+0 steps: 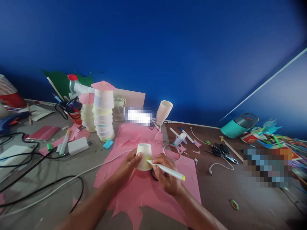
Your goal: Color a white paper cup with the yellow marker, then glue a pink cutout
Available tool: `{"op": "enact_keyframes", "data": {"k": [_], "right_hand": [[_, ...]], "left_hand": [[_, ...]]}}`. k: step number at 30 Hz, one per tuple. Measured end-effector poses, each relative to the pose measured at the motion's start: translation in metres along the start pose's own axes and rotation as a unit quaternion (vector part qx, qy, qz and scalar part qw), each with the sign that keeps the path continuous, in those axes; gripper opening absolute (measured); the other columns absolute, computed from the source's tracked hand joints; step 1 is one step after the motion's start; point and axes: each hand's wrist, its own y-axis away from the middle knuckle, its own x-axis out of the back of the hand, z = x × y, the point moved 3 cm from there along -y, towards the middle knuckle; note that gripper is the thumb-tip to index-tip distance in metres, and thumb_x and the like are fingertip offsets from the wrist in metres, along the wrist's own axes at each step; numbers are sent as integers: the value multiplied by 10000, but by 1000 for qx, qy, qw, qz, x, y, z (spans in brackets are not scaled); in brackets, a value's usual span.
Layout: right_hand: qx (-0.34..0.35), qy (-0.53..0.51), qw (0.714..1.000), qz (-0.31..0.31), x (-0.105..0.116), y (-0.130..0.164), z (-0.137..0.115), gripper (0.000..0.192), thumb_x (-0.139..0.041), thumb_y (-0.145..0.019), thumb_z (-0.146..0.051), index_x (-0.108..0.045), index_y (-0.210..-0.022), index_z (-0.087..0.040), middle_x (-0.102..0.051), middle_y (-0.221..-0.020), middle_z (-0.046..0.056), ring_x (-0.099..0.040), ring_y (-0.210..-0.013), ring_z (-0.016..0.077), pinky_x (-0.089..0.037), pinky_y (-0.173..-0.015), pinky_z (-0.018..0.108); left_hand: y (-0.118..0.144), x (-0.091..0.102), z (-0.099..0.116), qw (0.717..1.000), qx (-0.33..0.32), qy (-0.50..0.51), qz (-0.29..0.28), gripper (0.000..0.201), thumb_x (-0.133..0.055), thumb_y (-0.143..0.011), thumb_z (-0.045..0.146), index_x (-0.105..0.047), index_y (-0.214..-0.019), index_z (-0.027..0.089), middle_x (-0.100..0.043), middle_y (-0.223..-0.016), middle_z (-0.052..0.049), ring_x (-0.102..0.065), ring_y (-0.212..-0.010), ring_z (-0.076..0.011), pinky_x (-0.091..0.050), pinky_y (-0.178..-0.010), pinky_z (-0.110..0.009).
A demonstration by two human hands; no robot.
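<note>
A cream paper cup (144, 153) stands upside down on a pink paper sheet (148, 188). My left hand (126, 164) grips the cup's left side. My right hand (166, 174) holds a white marker (168, 171) with a yellow-green end, and its tip touches the cup's right side. A black ring lies on the paper, mostly hidden under my right hand. A roll of clear tape (172, 152) lies just beyond my right hand.
Two towers of stacked cups (103, 111) with pink tops stand at the back left. A tilted cup (164, 111), scissors (222, 152), a teal bottle (239, 124), cables (35, 179) and coloured paper scraps (275, 140) lie around. A blue wall rises behind.
</note>
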Motion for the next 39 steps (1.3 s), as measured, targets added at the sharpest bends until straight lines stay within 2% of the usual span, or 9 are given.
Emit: {"op": "enact_keyframes", "data": {"k": [3, 7, 12, 16, 21, 26, 31, 35, 39], "right_hand": [[7, -14, 1000, -20, -1, 0, 0, 134, -527, -865, -142, -601, -817, -243, -596, -662, 2, -558, -596, 186, -445, -568, 334], [7, -3, 1000, 6, 0, 1, 3, 141, -516, -888, -135, -612, -885, -237, -606, -706, 8, -575, -631, 180, -454, -577, 317], [20, -12, 999, -28, -2, 2, 3, 144, -517, -893, -144, -588, -827, -250, -587, -676, -8, -562, -623, 174, -451, -593, 312], [2, -6, 1000, -8, 0, 0, 3, 139, -507, -899, -139, -595, -878, -244, -585, -704, -5, -558, -619, 170, -439, -581, 307], [21, -12, 999, -40, -1, 0, 1, 126, -514, -854, -130, -568, -800, -231, -583, -668, -2, -542, -601, 166, -418, -557, 304], [-5, -3, 1000, -16, 1, 1, 4, 123, -496, -906, -152, -590, -887, -229, -577, -702, -2, -517, -568, 153, -406, -541, 300], [-2, -27, 998, -48, 0, 1, 6, 137, -525, -911, -198, -583, -800, -253, -570, -685, -8, -533, -608, 170, -419, -575, 311], [-5, -11, 1000, -11, 2, 1, 6, 139, -512, -902, -137, -604, -877, -239, -589, -709, -4, -538, -603, 159, -437, -588, 309], [17, -11, 999, -41, 1, 1, 5, 122, -532, -876, -155, -588, -803, -235, -600, -690, 1, -553, -627, 170, -447, -600, 316]], "left_hand": [[0, 0, -1, 1000, 1, 6, 4, 380, -649, -899, 468, -660, -1118, 157, -695, -948, -61, -563, -791, -177, -438, -712, -288], [0, -2, -1, 1000, 2, 10, 10, 381, -664, -891, 457, -660, -1113, 147, -696, -950, -69, -579, -817, -187, -439, -732, -290], [0, -2, 1, 1000, -6, 8, 8, 376, -647, -903, 461, -666, -1112, 149, -697, -971, -74, -577, -803, -182, -435, -723, -289], [0, -2, 1, 1000, 2, 7, 8, 391, -667, -889, 457, -666, -1132, 151, -697, -972, -75, -581, -815, -189, -439, -746, -300], [-1, 0, -1, 1000, -3, 0, 1, 373, -638, -914, 452, -666, -1148, 163, -697, -960, -65, -569, -815, -181, -426, -731, -284], [-1, -2, -1, 1000, -3, 12, -4, 375, -662, -893, 456, -673, -1126, 162, -689, -914, -55, -573, -807, -187, -437, -738, -291], [2, -4, 3, 1000, 2, -3, 6, 397, -675, -870, 494, -689, -1094, 166, -677, -868, -43, -555, -768, -185, -426, -698, -285], [2, -3, 3, 1000, -2, -2, -3, 381, -658, -892, 462, -674, -1128, 163, -678, -907, -53, -568, -805, -189, -426, -730, -288], [1, -1, 0, 1000, 2, -12, 5, 383, -645, -902, 466, -670, -1131, 159, -669, -927, -57, -551, -801, -177, -426, -723, -282]]}}
